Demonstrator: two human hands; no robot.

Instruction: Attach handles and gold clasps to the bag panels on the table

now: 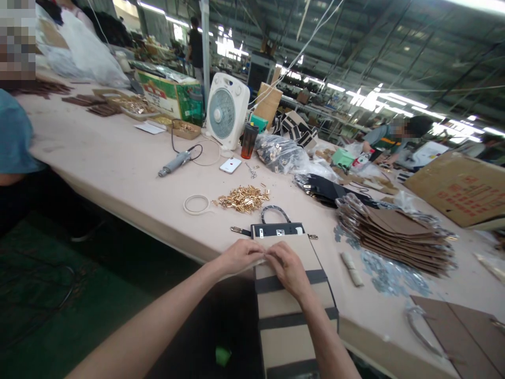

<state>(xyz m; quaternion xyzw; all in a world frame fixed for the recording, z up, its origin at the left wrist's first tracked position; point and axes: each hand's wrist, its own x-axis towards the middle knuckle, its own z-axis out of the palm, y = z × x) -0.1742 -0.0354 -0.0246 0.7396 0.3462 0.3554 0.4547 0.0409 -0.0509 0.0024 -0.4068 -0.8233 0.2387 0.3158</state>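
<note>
A tan bag with dark bands (pixel 294 300) lies at the near edge of the long table (pixel 118 163), hanging partly over it. Its black top panel with a loop handle (pixel 276 227) points away from me. My left hand (pixel 239 255) and my right hand (pixel 289 269) rest side by side on the bag's upper flap. Their fingers are curled and pinched together at the flap's middle, pressing on the tan material. Whether something small sits between the fingertips is hidden.
A heap of gold metal fittings (pixel 243 198) and a tape ring (pixel 196 203) lie just beyond the bag. A stack of brown panels (pixel 398 234) sits at the right. Further off are a white fan (pixel 225 110), a phone (pixel 230 165), a power tool (pixel 175 162). Other people work at both sides.
</note>
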